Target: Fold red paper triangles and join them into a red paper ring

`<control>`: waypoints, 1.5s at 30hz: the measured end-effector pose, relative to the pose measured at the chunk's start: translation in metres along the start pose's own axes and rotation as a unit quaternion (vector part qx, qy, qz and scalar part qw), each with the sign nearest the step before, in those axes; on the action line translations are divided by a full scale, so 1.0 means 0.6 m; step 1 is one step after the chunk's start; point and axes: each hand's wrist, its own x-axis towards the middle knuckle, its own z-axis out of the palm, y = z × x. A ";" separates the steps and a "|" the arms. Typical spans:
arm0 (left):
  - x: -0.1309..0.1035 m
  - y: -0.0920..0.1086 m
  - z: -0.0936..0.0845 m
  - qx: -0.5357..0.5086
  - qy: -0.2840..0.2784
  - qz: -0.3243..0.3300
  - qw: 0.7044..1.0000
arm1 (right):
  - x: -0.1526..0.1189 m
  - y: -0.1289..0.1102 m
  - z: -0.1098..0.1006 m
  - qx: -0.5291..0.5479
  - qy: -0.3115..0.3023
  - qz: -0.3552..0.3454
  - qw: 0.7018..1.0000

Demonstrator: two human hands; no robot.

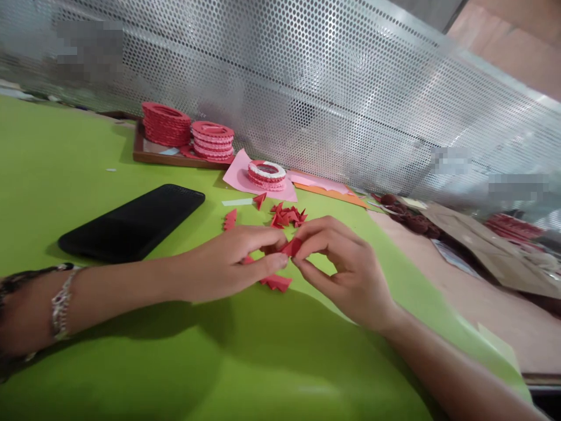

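Between the fingertips of both hands is a small red folded paper piece [291,248]. My left hand [245,257] pinches it from the left, its thumb lowest. From the right, thumb and fingers of my right hand [346,266] close on the same piece. Below my left fingers lies a short chain of joined red paper pieces [277,283], partly covered by that hand. Just beyond the hands is a loose heap of red folded pieces [288,215]. Another short red chain [230,219] and a single red piece [260,200] lie to its left.
A black phone [135,222] lies left on the green table cover [280,351]. Behind, a brown tray [175,158] holds stacked red and pink paper rings [166,124]. More rings [266,175] rest on pink paper [234,172]. Perforated metal panels [272,76] border the back; cardboard [491,251] lies right.
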 end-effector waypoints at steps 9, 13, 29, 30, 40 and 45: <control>0.003 -0.009 0.002 0.116 0.015 0.091 0.989 | -0.004 0.000 0.001 0.127 -0.049 0.172 0.976; 0.003 -0.010 0.005 0.142 0.009 0.090 0.986 | -0.004 0.002 0.001 0.154 -0.062 0.208 0.964; 0.006 -0.023 -0.004 0.185 -0.131 0.072 0.971 | 0.002 0.017 -0.017 0.072 0.026 0.183 0.980; 0.005 -0.019 -0.009 0.185 -0.129 0.085 0.970 | 0.001 0.014 -0.017 0.069 0.025 0.172 0.982; -0.007 0.018 -0.036 0.083 -0.085 0.077 0.990 | 0.002 -0.024 -0.036 -0.060 0.028 -0.057 0.996; -0.004 0.018 -0.035 0.063 -0.087 0.064 0.992 | 0.002 -0.027 -0.037 -0.109 -0.001 -0.092 0.990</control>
